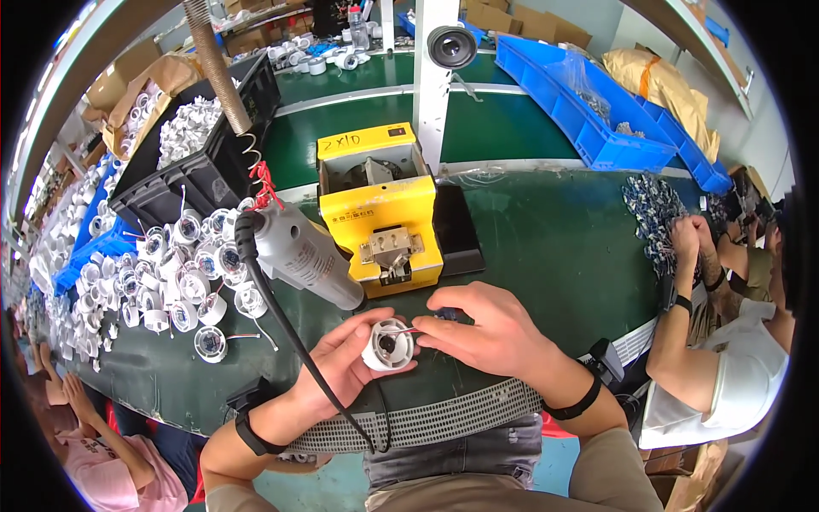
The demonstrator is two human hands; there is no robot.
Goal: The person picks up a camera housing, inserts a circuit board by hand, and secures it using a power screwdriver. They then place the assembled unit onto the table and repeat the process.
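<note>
Holding a white round housing [391, 348] in the left grip [343, 358], thumb and fingers closed around its side, open face turned upward, just above the near part of the green table [537, 230]. Pinching thin wires [408, 330] at the housing's rim with the right grip [493, 331], fingertips drawn close together, over a small dark piece [445, 314] too covered to identify. Wearing a black band at each wrist. Facing a yellow machine [384, 205] with a metal fixture [392, 247] on its front, just beyond the hands. Next to it, with a grey cylindrical tool [303, 252] tilted toward the left grip, below a red cord [266, 183], and with a black cable [286, 320] crossing in front of the left forearm. To the left, with many similar white housings [183, 286] heaped near a black crate [162, 200]. At the far right, past a blue tray [614, 152], with a co-worker's hands [693, 237] at a pile of small dark parts [650, 209].
</note>
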